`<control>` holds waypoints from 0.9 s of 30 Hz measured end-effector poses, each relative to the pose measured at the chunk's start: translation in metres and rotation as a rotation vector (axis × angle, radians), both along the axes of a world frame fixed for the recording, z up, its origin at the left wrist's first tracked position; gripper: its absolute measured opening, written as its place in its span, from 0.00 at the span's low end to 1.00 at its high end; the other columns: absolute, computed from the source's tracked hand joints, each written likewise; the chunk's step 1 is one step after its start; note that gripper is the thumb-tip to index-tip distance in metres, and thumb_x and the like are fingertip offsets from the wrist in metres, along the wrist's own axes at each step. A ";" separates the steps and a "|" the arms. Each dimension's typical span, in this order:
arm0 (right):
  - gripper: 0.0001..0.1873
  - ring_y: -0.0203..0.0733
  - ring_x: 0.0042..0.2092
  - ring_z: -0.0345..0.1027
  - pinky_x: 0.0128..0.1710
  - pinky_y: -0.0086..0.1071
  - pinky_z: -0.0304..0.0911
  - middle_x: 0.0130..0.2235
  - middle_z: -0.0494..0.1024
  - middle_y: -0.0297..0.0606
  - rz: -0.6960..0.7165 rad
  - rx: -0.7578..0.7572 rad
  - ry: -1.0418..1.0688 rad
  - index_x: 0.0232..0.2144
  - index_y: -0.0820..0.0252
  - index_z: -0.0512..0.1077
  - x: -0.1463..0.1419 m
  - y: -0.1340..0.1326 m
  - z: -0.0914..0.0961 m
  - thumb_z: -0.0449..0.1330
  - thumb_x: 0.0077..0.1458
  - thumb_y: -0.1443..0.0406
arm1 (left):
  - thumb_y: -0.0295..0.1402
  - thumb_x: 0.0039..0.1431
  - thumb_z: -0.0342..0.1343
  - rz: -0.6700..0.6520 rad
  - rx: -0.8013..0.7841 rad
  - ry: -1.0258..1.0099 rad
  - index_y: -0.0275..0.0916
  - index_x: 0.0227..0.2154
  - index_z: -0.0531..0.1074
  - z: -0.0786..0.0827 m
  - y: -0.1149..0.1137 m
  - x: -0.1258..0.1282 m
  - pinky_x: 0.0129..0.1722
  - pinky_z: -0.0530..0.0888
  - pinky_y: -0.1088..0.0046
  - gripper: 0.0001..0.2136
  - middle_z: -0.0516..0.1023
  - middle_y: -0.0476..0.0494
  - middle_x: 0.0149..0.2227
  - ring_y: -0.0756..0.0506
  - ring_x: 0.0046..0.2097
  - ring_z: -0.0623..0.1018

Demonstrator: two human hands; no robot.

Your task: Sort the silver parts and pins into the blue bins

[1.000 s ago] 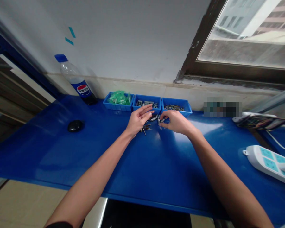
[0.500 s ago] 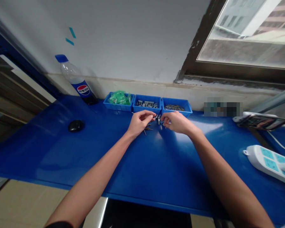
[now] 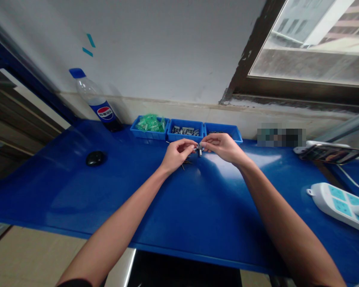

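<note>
My left hand is closed in a pinch above the blue table, and the end of a thin metal rod pokes out behind it. Facing it, my right hand pinches with thumb and forefinger, the fingertips almost meeting those of the left. What the right fingers hold is too small to make out. Just below the fingertips shows a small silver metal cylinder. Several thin dark metal rods lie on the table beside my left hand, partly covered by it.
Three blue bins line the wall: one with green plastic bags, one with small metal cylinders, one with thin rods, partly hidden. A cola bottle and black mouse are left; a phone and power strip right.
My right hand has moved left and slightly up, bringing its fingertips close to my left hand's. It now covers part of the right bin. My left hand is nearly still.
</note>
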State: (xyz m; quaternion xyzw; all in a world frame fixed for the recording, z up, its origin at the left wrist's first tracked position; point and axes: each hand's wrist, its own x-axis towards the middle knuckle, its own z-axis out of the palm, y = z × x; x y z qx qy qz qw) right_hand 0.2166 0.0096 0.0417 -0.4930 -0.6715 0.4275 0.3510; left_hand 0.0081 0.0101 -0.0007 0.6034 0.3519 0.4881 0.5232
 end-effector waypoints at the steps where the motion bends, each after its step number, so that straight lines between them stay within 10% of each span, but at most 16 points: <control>1: 0.19 0.44 0.31 0.77 0.34 0.37 0.73 0.28 0.82 0.40 -0.031 -0.018 0.045 0.34 0.61 0.79 -0.002 0.000 0.001 0.72 0.51 0.51 | 0.40 0.59 0.66 -0.014 -0.010 -0.005 0.37 0.40 0.82 0.000 0.000 0.000 0.43 0.80 0.65 0.12 0.86 0.40 0.40 0.44 0.38 0.84; 16: 0.22 0.46 0.39 0.82 0.45 0.40 0.77 0.36 0.86 0.43 0.080 -0.164 0.209 0.47 0.61 0.77 -0.004 -0.007 0.005 0.71 0.54 0.55 | 0.43 0.52 0.72 0.035 -0.082 -0.098 0.37 0.39 0.82 -0.005 0.007 -0.001 0.43 0.80 0.66 0.17 0.85 0.44 0.33 0.45 0.35 0.83; 27: 0.15 0.53 0.50 0.80 0.51 0.41 0.71 0.46 0.85 0.43 0.069 0.284 -0.688 0.46 0.57 0.81 0.003 0.000 -0.007 0.63 0.56 0.70 | 0.36 0.53 0.72 -0.062 -0.207 -0.345 0.43 0.56 0.78 0.001 0.006 -0.001 0.61 0.75 0.60 0.26 0.78 0.37 0.60 0.37 0.61 0.79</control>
